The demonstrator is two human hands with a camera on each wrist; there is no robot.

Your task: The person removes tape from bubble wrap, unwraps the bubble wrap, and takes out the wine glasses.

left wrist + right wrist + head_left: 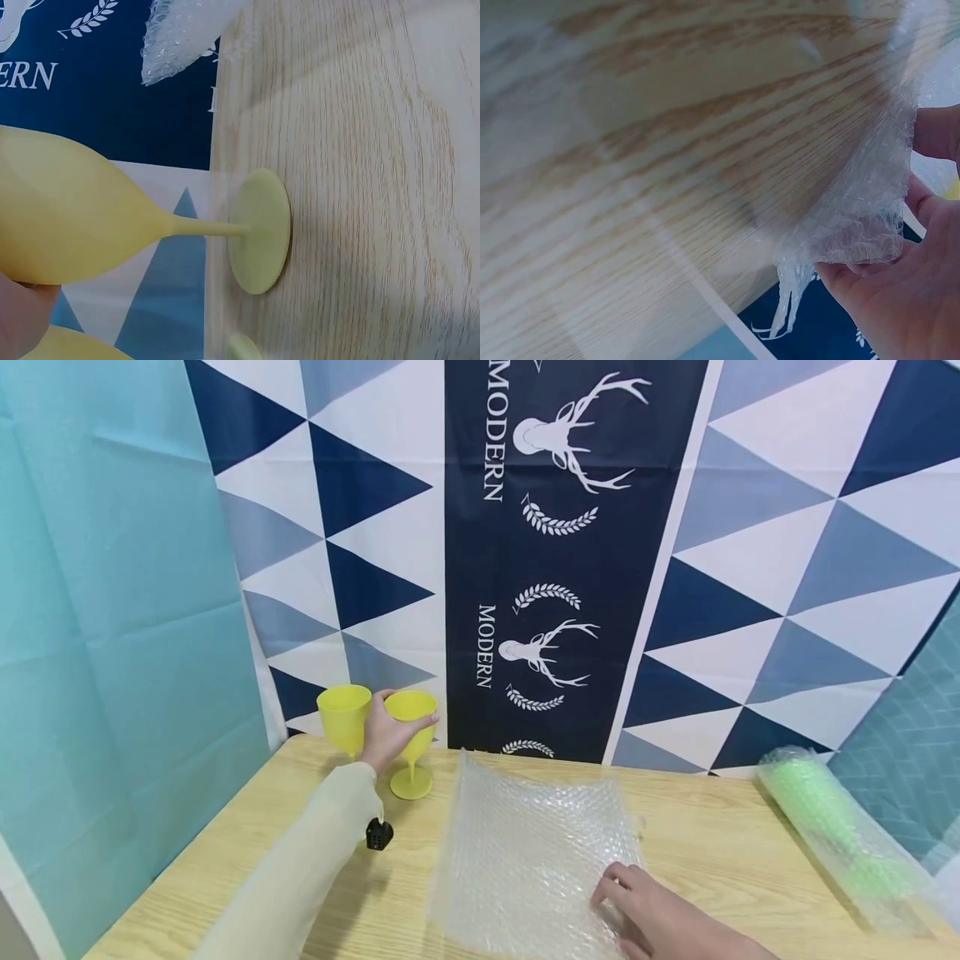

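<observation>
Far left on the table [727, 852] stands the left goblet [339, 714], yellow, its mouth up; I see the upper inside wall but cannot make out its bottom, and my own hand and sleeve [292, 877] hide most of its stem and foot. Just beside it, to the right, is the right goblet [420, 745], also yellow and upright, with a thin stem and a round foot at the table top. My left hand [386, 735] comes in between the two and grips the right goblet's bowl, thumb and fingers curled round it.

Farther right, behind the table, the dark panel [480, 552] bears the word MODERN in white, turned sideways, twice in full, among stag heads and leaf sprays.

As for the rest, a teal curtain [127, 610] hangs at the left, and a small black device [379, 833] sits at my left wrist. A sheet of bubble wrap [536, 860] spreads over the middle, right of the goblets. My right hand [652, 910] is at its near right part, pinching the edge between thumb and fingers. Well apart, at the right, lies a clear-wrapped bundle [832, 827] with something bright green inside
</observation>
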